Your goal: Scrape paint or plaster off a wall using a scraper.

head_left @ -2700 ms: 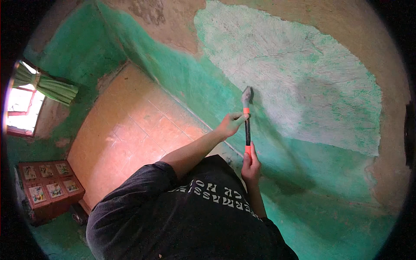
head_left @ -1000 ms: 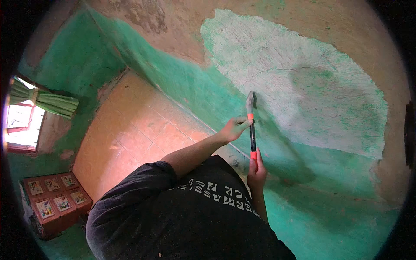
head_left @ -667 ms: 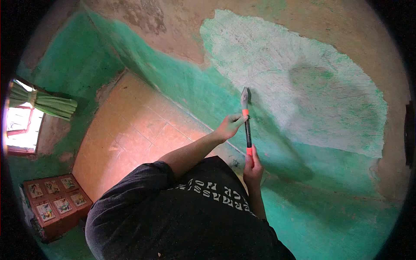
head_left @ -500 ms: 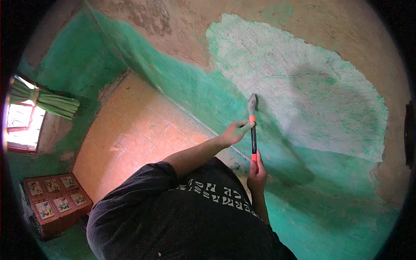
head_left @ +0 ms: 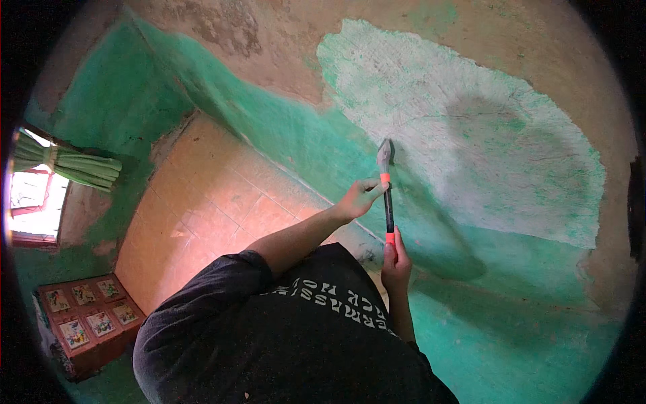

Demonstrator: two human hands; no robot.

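Note:
I hold a scraper (head_left: 388,202) with a black handle and orange bands upright against a green painted wall (head_left: 303,145). My left hand (head_left: 360,198) grips the handle just below the grey blade (head_left: 384,153). My right hand (head_left: 396,259) is closed around the handle's lower end. The blade touches the wall at the left edge of a large whitish scraped patch (head_left: 464,128). My dark T-shirt fills the lower middle of the view.
An orange tiled floor (head_left: 208,209) lies to my left. A bright window (head_left: 30,202) with a tied green curtain (head_left: 67,165) is at the far left. A red-brown cabinet (head_left: 84,320) with small pictured panels stands at the lower left.
The scraper has made short strokes up and down on the wall, with both hands keeping their grip. The blade is now slightly left of and above where it was half a second ago.

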